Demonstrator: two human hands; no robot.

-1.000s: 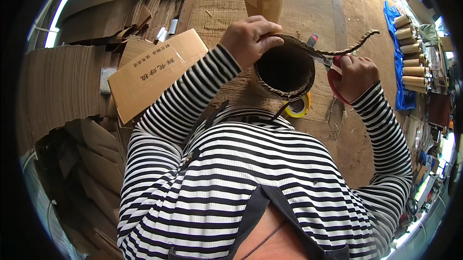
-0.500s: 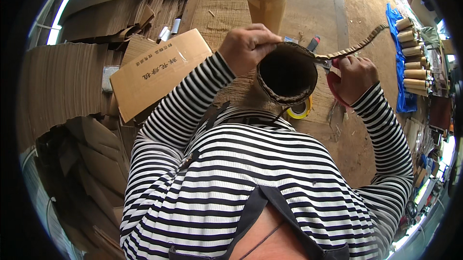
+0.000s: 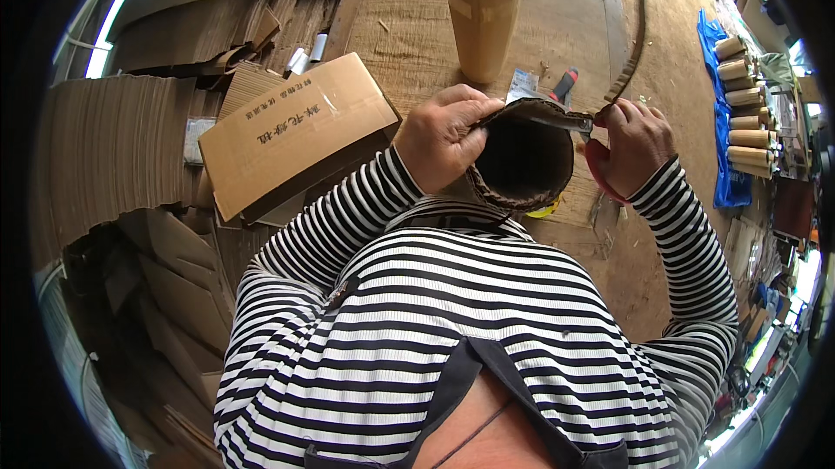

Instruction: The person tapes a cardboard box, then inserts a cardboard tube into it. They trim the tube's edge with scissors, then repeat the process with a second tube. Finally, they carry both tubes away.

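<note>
A cardboard tube (image 3: pixel 524 169) stands in front of my chest with its dark open mouth facing up. My left hand (image 3: pixel 448 137) pinches its rim on the left side. In my right hand (image 3: pixel 637 143) are red-handled scissors (image 3: pixel 597 165), their blades lying along the tube's far right rim. A narrow cut strip of cardboard (image 3: pixel 638 34) rises from beside my right fingers and curves away to the far right. Part of a yellow tape roll (image 3: pixel 545 209) peeks out behind the tube's near edge.
Another tall cardboard tube (image 3: pixel 484 21) stands on the wooden board (image 3: pixel 574 26) ahead. A red-and-black handled tool (image 3: pixel 565 83) lies beyond the rim. At left are a cardboard box (image 3: pixel 300 134) and stacked cardboard sheets (image 3: pixel 113 165). Several rolled tubes (image 3: pixel 750 126) rest on blue sheeting at right.
The strip has swung from pointing right to standing more upright. My left hand and the tube's rim have come slightly nearer, and the scissor blades now lie across the far rim.
</note>
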